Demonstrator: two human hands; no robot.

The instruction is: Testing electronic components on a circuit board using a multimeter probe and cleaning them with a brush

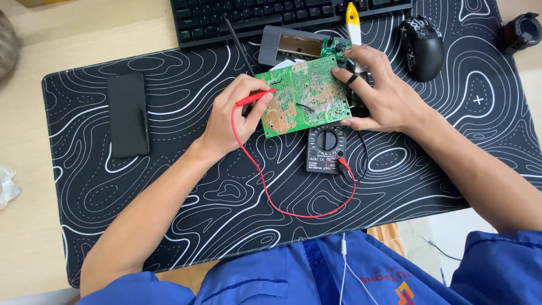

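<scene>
Bare forearms emerge from short blue sleeves; the blue jacket bears an orange emblem.

Desk point(34, 237): patterned mat point(169, 192), keyboard point(237, 17).

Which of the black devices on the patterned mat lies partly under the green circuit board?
The black multimeter with the round dial; the green circuit board overlaps its top. The flat black phone and black mouse lie apart.

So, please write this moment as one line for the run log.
left hand: holds red probe on green circuit board | right hand: steadies board | multimeter: below board, on desk mat
</scene>
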